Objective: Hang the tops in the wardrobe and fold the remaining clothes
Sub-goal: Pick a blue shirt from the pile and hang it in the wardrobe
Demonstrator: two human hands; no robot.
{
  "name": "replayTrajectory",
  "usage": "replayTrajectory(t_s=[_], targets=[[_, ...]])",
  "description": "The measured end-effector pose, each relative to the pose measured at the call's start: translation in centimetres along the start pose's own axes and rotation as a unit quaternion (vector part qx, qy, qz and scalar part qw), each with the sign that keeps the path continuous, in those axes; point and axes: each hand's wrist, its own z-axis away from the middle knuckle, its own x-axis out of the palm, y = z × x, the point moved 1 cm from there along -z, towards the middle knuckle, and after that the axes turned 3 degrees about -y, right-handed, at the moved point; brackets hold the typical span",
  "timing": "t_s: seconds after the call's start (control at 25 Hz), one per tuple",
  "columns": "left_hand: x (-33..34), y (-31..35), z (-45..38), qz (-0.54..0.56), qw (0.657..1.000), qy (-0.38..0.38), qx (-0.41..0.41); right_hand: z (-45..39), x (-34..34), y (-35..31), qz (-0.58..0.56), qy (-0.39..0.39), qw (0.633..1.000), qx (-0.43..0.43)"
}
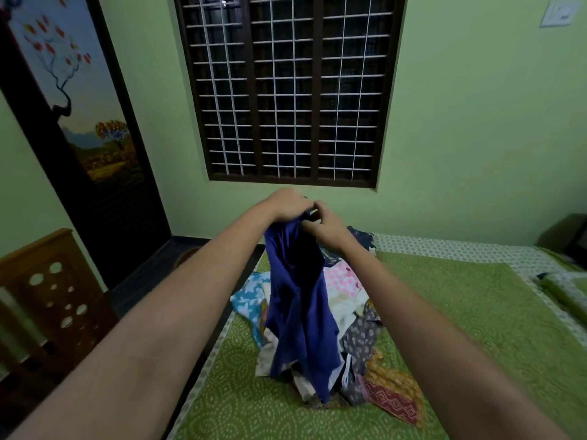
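A dark blue garment (298, 312) hangs from both my hands above a pile of clothes (355, 338) on the bed. My left hand (287, 203) grips its top edge, fingers curled over the cloth. Close beside it, my right hand (324, 222) pinches the same top edge. The garment's lower end drapes onto the pile. The pile holds pink, light blue, grey patterned, cream and orange-red pieces. The wardrobe is not in view.
The bed carries a green patterned cover (460, 328) with a pale printed sheet (444, 246) behind. A barred window (286, 90) fills the wall ahead. A dark door with a painted tree (79, 122) stands at left, a wooden piece with holes (54, 296) below it.
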Motion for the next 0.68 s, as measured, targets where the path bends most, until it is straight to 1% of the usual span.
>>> replayTrajectory(t_s=[0.04, 0.08, 0.12, 0.2, 0.24, 0.28, 0.32, 0.4, 0.48, 0.52, 0.56, 0.64, 0.68], targets=[[-0.2, 0.1, 0.6, 0.011, 1.000, -0.016, 0.016, 0.4, 0.2, -0.2, 0.038, 0.035, 0.999, 0.004], [-0.3, -0.1, 1.3, 0.012, 0.999, -0.015, 0.030, 0.9, 0.3, -0.1, 0.096, 0.066, 0.993, 0.022], [-0.4, -0.5, 2.0, 0.003, 0.999, -0.003, 0.045, 1.4, 0.3, 0.7, 0.168, 0.074, 0.982, 0.051], [-0.2, -2.6, 3.6, -0.040, 0.997, 0.034, 0.052, 3.1, -0.8, 3.5, 0.285, 0.041, 0.947, 0.145], [0.1, -4.0, 5.0, -0.059, 0.997, 0.039, 0.040, 4.4, -1.5, 4.9, 0.311, 0.020, 0.930, 0.195], [0.9, -5.7, 6.7, -0.077, 0.996, 0.027, 0.027, 5.9, -2.0, 6.1, 0.327, 0.010, 0.916, 0.233], [2.0, -7.2, 8.7, -0.101, 0.995, -0.001, 0.012, 7.4, -2.1, 6.8, 0.345, -0.003, 0.903, 0.256], [5.5, -9.7, 13.0, -0.146, 0.986, -0.072, -0.024, 10.7, -1.0, 6.3, 0.353, -0.049, 0.892, 0.279], [8.6, -10.6, 16.5, -0.141, 0.975, -0.165, -0.035, 14.4, 0.9, 3.8, 0.355, -0.119, 0.873, 0.312], [9.3, -10.7, 17.5, -0.118, 0.970, -0.211, -0.032, 16.1, 1.6, 2.3, 0.346, -0.140, 0.865, 0.336], [9.1, -10.8, 18.2, -0.082, 0.966, -0.240, -0.038, 17.3, 1.8, 0.7, 0.341, -0.157, 0.857, 0.352], [7.0, -10.8, 18.6, 0.003, 0.963, -0.262, -0.058, 17.9, 0.4, -2.4, 0.347, -0.158, 0.850, 0.364], [5.4, -10.8, 18.4, 0.042, 0.964, -0.255, -0.065, 17.5, -0.9, -3.8, 0.359, -0.157, 0.850, 0.353]])
